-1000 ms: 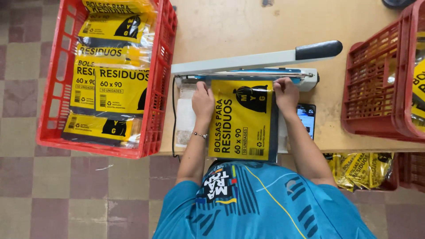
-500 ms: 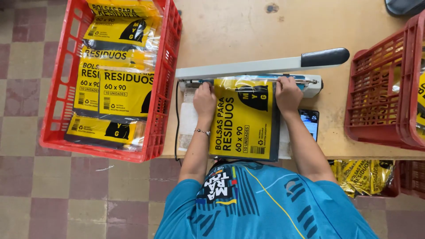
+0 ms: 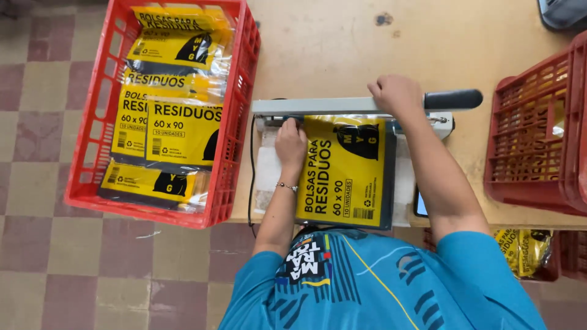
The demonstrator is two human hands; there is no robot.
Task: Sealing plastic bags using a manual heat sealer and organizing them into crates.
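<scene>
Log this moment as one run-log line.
left hand: flat on yellow packet | right hand: on sealer arm | red crate: left, holds packets

Left hand (image 3: 291, 143) flat on yellow bag pack (image 3: 347, 171) (sealer (image 3: 330, 107) above), right hand (image 3: 397, 95) on bar

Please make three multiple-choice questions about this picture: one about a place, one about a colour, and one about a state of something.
1. Where does the left hand rest?
A. in the left crate
B. on the yellow package
C. on the floor

2. What colour is the crate holding the stacked packages?
A. red
B. green
C. white

3. What is the right hand doing?
A. hanging free
B. lying inside a crate
C. gripping the sealer arm

Answers:
1. B: its fingers lie on the top left corner of the yellow package.
2. A: its lattice walls are red.
3. C: it is closed around the sealer arm, beside the black handle.
</scene>
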